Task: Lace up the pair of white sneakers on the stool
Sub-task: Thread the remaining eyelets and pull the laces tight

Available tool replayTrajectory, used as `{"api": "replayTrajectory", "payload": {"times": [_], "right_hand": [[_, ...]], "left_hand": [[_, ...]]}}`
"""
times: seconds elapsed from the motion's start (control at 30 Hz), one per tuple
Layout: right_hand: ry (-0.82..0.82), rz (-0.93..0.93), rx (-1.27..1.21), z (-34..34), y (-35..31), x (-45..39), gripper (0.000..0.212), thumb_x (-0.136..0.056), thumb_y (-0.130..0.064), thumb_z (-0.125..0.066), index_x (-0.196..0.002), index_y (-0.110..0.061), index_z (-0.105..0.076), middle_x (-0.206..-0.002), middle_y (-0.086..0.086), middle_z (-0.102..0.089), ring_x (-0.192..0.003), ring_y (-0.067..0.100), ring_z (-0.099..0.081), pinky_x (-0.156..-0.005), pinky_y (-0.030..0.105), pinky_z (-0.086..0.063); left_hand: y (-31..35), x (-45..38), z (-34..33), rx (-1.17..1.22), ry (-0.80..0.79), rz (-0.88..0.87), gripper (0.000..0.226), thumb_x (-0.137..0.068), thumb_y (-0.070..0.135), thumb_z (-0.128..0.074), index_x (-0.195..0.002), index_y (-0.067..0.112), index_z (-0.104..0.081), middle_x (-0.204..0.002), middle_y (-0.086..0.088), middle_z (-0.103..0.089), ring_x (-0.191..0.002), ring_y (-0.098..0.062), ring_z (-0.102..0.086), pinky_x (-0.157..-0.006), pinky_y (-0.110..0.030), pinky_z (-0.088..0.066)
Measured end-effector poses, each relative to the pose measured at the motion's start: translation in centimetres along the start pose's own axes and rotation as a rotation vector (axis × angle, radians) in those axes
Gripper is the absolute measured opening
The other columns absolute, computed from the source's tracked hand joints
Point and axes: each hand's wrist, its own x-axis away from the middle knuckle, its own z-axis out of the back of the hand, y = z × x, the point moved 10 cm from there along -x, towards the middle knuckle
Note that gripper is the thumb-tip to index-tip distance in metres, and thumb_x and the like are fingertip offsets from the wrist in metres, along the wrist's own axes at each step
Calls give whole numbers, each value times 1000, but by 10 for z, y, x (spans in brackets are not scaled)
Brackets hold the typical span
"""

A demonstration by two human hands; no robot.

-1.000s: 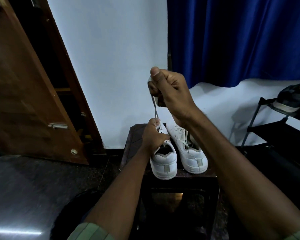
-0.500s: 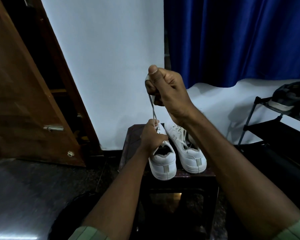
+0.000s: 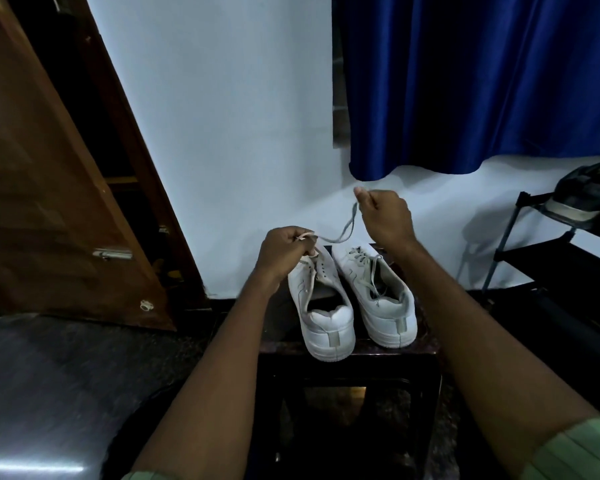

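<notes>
two white low-top leather sneakers [image 3: 355,303] sit heels toward us on the dark wooden stool [image 3: 361,351], the one nearer the brown door mostly unlaced. our left hand [image 3: 284,252] and right hand [image 3: 387,216] pinch one pale grey lace [image 3: 345,230] above the stool. our fists hide its ends.
</notes>
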Motion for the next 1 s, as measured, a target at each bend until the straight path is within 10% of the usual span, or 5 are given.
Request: {"api": "replayTrajectory", "payload": {"times": [0.3, 0.47, 0.6, 0.8, 1.0], "right_hand": [[-165, 146, 462, -40, 3, 14, 58, -89, -30, -70, -144, -27, -51, -148, 2, -50, -137, 30, -35, -105, 48, -30], [-496, 202, -182, -83, -39, 38, 52, -87, -41, -69, -137, -36, -56, -109, -16, -74, -115, 6, -62, -111, 51, -34], [-422, 138, -35, -83, -27, 32, 34, -90, -62, -60, -100, -32, -71, -83, -13, -72, -88, 10, -68, -98, 50, -43], [-402, 106, -107, -80, -15, 25, 21, -90, -37, -69, -74, -25, -75, -73, -2, -72, -78, 14, -67, -88, 47, -47], [-299, 61, -499, -54, -24, 13, 25, -102, -17, -58, -83, -12, -74, -67, 2, -65, -65, 9, -58, -69, 15, -45]], "left_hand": [[8, -3, 3, -20, 16, -131, 18, -102, 18, -64, -106, 7, -78, -71, -2, -73, -59, -6, -63, -65, -19, -51], [23, 0, -3, -300, -14, -273, 32, -93, 3, -56, -97, 23, -79, -75, 8, -76, -63, -5, -67, -69, -29, -58], [20, 1, 10, -393, 134, -244, 27, -94, 17, -54, -86, 34, -73, -76, 19, -75, -72, -1, -69, -76, -33, -59], [5, 0, 29, -118, 226, -59, 28, -104, 25, -52, -84, 29, -72, -85, 8, -77, -86, -16, -71, -85, -42, -58], [-6, 9, 49, -698, 358, 109, 26, -98, 27, -54, -106, 18, -78, -113, -8, -72, -107, -33, -67, -84, -37, -50]]}}
